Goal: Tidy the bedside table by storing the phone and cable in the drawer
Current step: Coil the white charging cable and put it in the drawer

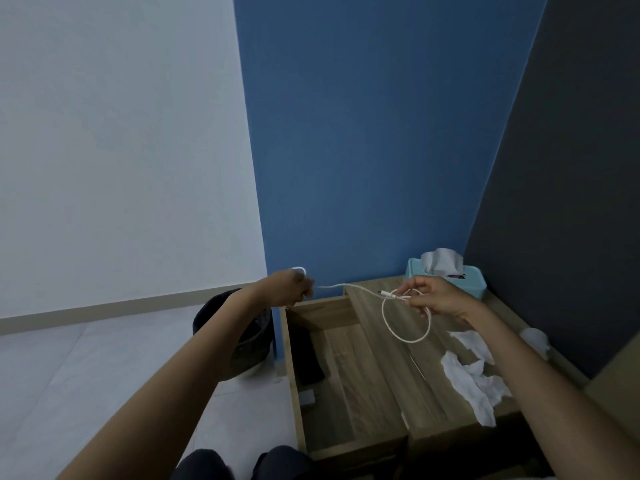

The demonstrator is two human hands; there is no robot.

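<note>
A white cable (405,336) stretches between both hands above the wooden bedside table (391,344). My right hand (434,296) pinches a hanging loop of it, with one plug end sticking out left of the fingers. My left hand (289,289) is closed on the other stretch, a small bend of cable showing above the fist. The drawer (341,386) stands pulled out to the left of the table top. Inside it, along the left wall, lies a dark flat phone (309,355), and a small white charger block (307,397) sits nearer me.
Crumpled white tissues (467,379) lie on the table's right part. A teal tissue box (450,277) stands at the back corner against the blue wall. A dark waste bin (242,336) stands on the floor left of the drawer. A white cup (536,341) sits by the dark wall.
</note>
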